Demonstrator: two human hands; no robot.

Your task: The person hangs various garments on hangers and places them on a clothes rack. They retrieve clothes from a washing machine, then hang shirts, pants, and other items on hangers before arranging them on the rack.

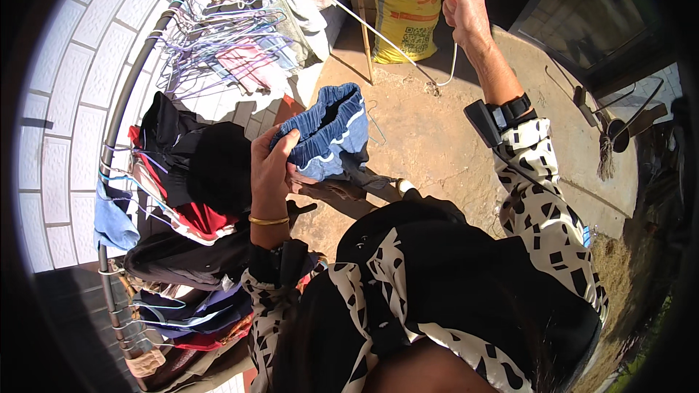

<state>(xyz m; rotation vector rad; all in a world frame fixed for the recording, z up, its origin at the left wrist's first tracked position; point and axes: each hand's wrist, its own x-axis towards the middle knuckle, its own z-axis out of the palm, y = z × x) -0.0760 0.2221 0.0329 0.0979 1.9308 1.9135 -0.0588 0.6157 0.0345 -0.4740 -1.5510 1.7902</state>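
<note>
My left hand (271, 167) grips a pair of blue shorts (331, 147) by the gathered elastic waistband, thumb on the outside. The waist opening faces up and shows a dark inside; a white wavy line runs across the lighter blue cloth below. Raised at the upper right, my right hand (464, 11) is closed around a white wire hanger (378, 35). Its long bar slopes from the top left down to a bend beside the yellow sack. The hanger and the shorts are apart.
On the left, a dark rail (120, 105) carries many empty hangers (218, 47) and hung clothes, among them a black garment (207, 160). A yellow sack (408, 11) stands at the far side by a wooden stick (362, 22). A broom (606, 156) lies at the right.
</note>
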